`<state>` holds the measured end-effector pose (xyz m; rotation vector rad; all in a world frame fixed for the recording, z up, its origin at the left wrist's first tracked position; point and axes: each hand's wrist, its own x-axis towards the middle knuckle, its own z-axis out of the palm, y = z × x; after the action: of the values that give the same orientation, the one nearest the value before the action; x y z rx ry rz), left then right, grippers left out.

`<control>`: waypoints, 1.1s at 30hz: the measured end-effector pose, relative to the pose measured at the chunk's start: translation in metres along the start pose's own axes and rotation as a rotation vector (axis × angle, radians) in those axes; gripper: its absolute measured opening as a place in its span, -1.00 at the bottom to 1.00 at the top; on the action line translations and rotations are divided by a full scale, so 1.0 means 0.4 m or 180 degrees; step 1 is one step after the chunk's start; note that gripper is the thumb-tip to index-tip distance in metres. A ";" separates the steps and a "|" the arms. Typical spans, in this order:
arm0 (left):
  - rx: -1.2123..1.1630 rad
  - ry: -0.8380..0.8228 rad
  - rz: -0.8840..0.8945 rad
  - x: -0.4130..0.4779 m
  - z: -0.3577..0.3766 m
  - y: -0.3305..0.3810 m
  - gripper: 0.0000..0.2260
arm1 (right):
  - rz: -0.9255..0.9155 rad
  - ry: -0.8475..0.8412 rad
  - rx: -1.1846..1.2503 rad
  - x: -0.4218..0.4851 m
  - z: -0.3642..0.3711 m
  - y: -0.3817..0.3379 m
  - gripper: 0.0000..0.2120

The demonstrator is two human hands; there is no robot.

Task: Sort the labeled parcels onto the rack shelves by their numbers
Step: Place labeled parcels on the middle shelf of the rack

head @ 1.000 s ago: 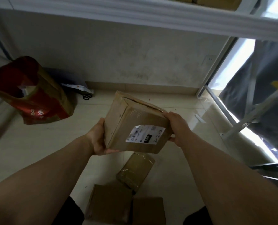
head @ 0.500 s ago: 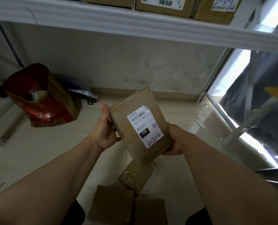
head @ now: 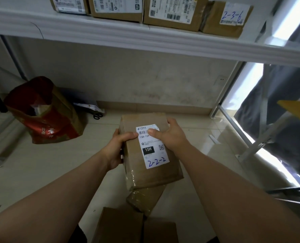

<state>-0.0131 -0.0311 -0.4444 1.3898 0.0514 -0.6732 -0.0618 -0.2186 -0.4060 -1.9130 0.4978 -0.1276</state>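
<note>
**Parcel 2-2-2 held under the shelf**

Both hands hold the parcel (head: 156, 174) in the air over the floor (head: 40, 172), below the white shelf (head: 145, 37). Its label (head: 152, 148) reads 2-2-2. The left hand (head: 117, 148) has its fingers (head: 128, 136) curled round the left edge. The right hand (head: 172, 135) grasps the far right corner, thumb on the label.

Boxes line the shelf, one a marked box (head: 228, 18) reading 2-3-6. The floor parcels (head: 145, 200) lie beneath the held one. A red bag (head: 45, 120) and scissors (head: 98, 116) sit to the left, near the wall.

Half a second ago the parcel was tilted and the right hand held its lower corner.
</note>
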 end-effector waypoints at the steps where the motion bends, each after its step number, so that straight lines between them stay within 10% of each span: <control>1: 0.0025 -0.0009 -0.0036 0.000 -0.004 0.000 -0.32 | -0.0004 0.0096 -0.0077 0.004 0.005 0.000 -0.47; 10: 0.0340 -0.0103 -0.0133 0.065 0.005 0.020 -0.37 | 0.0349 0.0669 0.0188 0.082 0.010 0.059 -0.69; 19: 0.0424 0.0000 -0.0748 0.106 0.043 0.107 -0.36 | 0.0406 -0.0163 0.0290 0.139 -0.049 0.034 -0.50; 33: 0.0376 0.0237 -0.1425 -0.336 0.064 0.553 -0.26 | 0.1559 -0.0475 0.0541 -0.130 -0.139 -0.493 -0.68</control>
<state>-0.0286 0.0061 -0.1874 1.5322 0.3965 -1.0067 -0.0712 -0.1845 -0.1977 -1.5732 0.8102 0.2816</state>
